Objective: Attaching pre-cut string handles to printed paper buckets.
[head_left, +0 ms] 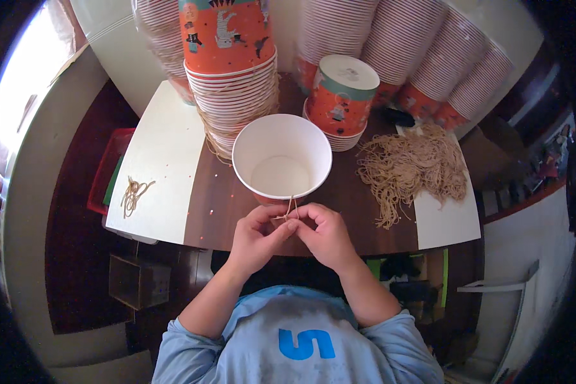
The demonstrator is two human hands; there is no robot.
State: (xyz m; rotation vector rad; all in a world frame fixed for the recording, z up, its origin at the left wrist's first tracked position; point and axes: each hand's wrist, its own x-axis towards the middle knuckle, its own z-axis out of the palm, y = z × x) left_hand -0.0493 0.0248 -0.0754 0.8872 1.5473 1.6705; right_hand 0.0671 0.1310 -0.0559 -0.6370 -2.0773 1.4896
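An orange paper bucket (281,157) with a white inside stands upright at the table's front, its mouth facing up. A thin tan cord (292,206) loops over its near rim. Just below that rim, my left hand (257,235) pinches the cord from the left. My right hand (325,233) pinches it from the other side, and the fingertips of both hands almost meet. Whether the cord is knotted there is too small to tell. The bucket's near outer side is mostly hidden by its rim and my fingers.
A tall stack of buckets (233,96) with cords round it rises behind on the left. An upside-down bucket (344,96) sits on a short stack to the right. A heap of tan cords (419,166) lies far right, a few loose cords (134,195) left. Wrapped bucket stacks (403,45) stand behind.
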